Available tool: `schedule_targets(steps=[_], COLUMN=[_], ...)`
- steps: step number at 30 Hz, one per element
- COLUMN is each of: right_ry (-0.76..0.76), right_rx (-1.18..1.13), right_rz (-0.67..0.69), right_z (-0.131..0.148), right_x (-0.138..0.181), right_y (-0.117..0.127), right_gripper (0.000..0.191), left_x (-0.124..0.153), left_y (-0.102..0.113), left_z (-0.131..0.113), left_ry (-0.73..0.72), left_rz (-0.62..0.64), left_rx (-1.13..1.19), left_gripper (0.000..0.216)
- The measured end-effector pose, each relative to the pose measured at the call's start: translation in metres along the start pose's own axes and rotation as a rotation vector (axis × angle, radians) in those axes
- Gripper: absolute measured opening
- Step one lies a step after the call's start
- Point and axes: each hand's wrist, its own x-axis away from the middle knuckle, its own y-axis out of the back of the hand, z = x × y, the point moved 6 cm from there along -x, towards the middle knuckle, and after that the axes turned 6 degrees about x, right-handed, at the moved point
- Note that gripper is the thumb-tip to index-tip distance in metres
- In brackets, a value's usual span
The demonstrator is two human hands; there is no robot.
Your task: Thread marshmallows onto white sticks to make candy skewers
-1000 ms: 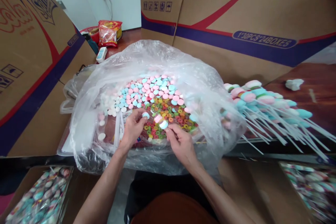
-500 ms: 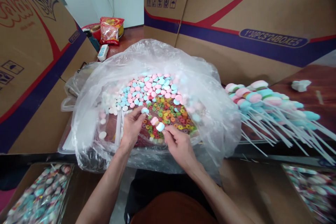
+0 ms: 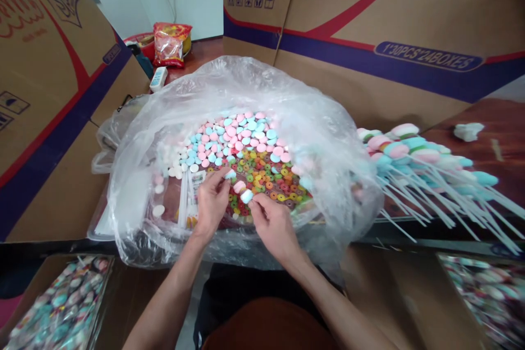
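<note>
Over the candy pile, my left hand pinches a light blue candy between thumb and fingertips. My right hand is closed at the lower end of a short candy skewer, which carries a pink piece and a blue-and-white piece in a row. Its stick is mostly hidden by the candies and fingers. The blue candy lies close to the skewer's upper end; whether they touch I cannot tell. Behind and below are pink, blue and white candies and multicoloured ring candies, inside a clear plastic bag.
Finished-looking candy sticks lie piled at the right, white sticks toward me. Large cardboard boxes stand behind and at left. Bagged candies sit low on both sides. A red packet and white remote lie at back left.
My left hand has moved slightly right with the blue candy, closer to the skewer. My right hand and the skewer have shifted a little left. The view has tilted slightly.
</note>
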Motion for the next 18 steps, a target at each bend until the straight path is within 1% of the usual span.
schedule_targets(steps=[4, 10, 14, 18], right_ry=[-0.028, -0.071, -0.073, -0.063], right_rx=[-0.058, -0.123, -0.158, -0.156], right_rz=[0.000, 0.009, 0.030, -0.010], right_z=[0.000, -0.002, 0.000, 0.008], right_x=[-0.001, -0.001, 0.000, 0.003], right_y=[-0.004, -0.008, -0.009, -0.008], right_gripper=[0.026, 0.025, 0.025, 0.024], left_x=[0.000, 0.003, 0.006, 0.010], left_y=[0.001, 0.002, 0.005, 0.006], left_z=[-0.010, -0.019, -0.018, -0.012], left_ry=[-0.049, -0.048, -0.043, -0.025], left_rz=[0.027, 0.090, 0.050, 0.007], left_rx=[-0.090, -0.074, -0.047, -0.056], left_gripper=[0.030, 0.032, 0.032, 0.029])
